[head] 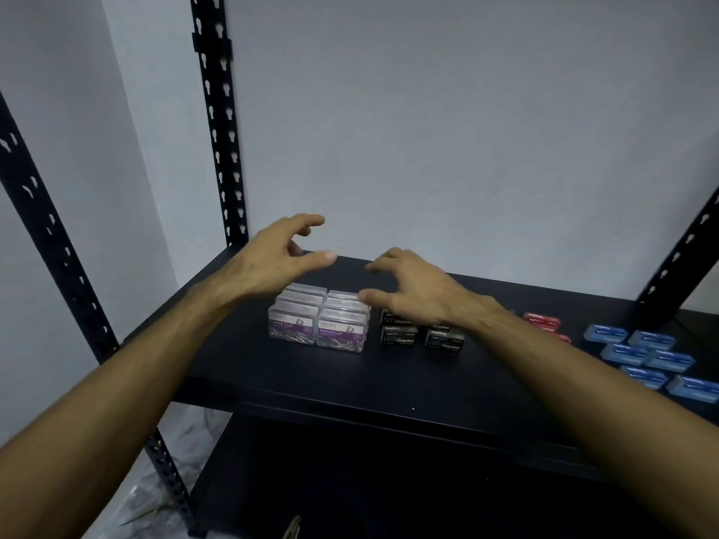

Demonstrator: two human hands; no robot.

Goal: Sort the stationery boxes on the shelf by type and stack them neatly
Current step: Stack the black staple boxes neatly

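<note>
From the head camera, the clear paper clip boxes (319, 324) sit on the black shelf (311, 379) left of centre, packed in 2 rows running front to back; their long sides lie across the shelf and their purple labels face the viewer. Just to their right stand the black staple boxes (422, 338), labels also forward, then the red boxes (542, 322), partly hidden by the right forearm, and at the far right the blue boxes (647, 357), lying flat and slightly skewed in a staggered cluster.

The left hand (268, 262) hovers above the rear of the clear boxes, fingers spread and loosely curved, holding nothing — thumb and forefinger apart. The right hand (412, 287) hangs over the gap between the clear and black boxes, palm down, fingers bent and apart, also holding nothing. Both forearms reach in from the lower corners.
</note>
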